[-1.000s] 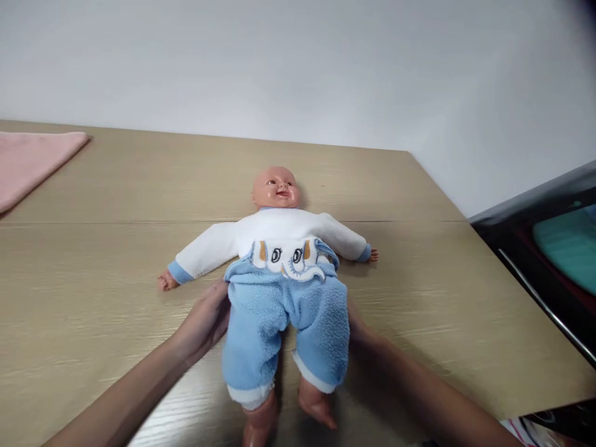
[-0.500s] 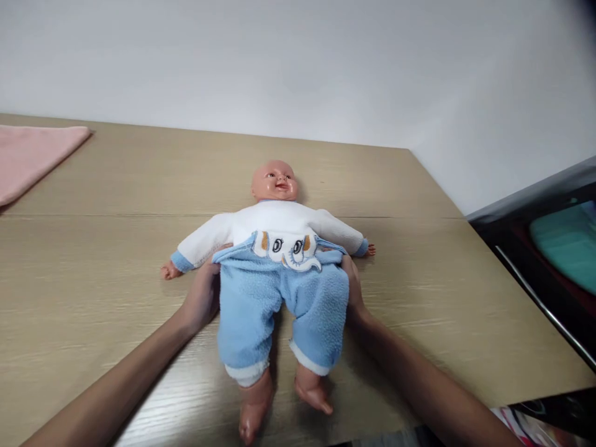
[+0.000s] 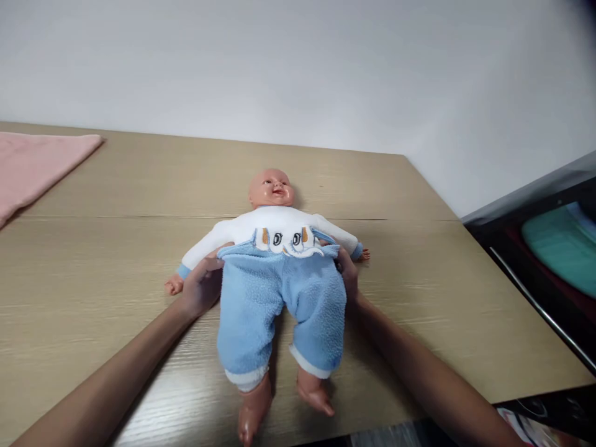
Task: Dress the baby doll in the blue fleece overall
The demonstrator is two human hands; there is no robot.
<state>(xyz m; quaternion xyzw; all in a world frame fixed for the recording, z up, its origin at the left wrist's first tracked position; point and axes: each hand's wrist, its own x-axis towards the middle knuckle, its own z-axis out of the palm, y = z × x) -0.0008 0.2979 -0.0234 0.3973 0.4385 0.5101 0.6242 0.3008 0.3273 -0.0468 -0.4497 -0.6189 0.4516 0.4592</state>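
Note:
A baby doll (image 3: 274, 214) lies on its back on the wooden table (image 3: 410, 248), head away from me and bare feet toward me. It wears a white long-sleeved top and blue fleece trousers (image 3: 251, 310) with white cuffs. A white elephant face (image 3: 287, 242) is embroidered on the front of the waist. At the doll's hip on the left, my left hand (image 3: 205, 282) is closed on the waistband. My right hand (image 3: 347, 273) grips the opposite side of the waistband, its fingers partly hidden behind the fabric.
A pink cloth (image 3: 40, 171) lies at the table's far left. To the right, beyond the table edge, stands a dark object with a teal panel (image 3: 559, 245). A pale wall (image 3: 261, 74) rises behind. Something with a colourful print (image 3: 531, 428) shows at the bottom right.
Both hands have drawn the waistband slightly up toward the doll's chest, and the elephant face has folded more. The view has shifted a little.

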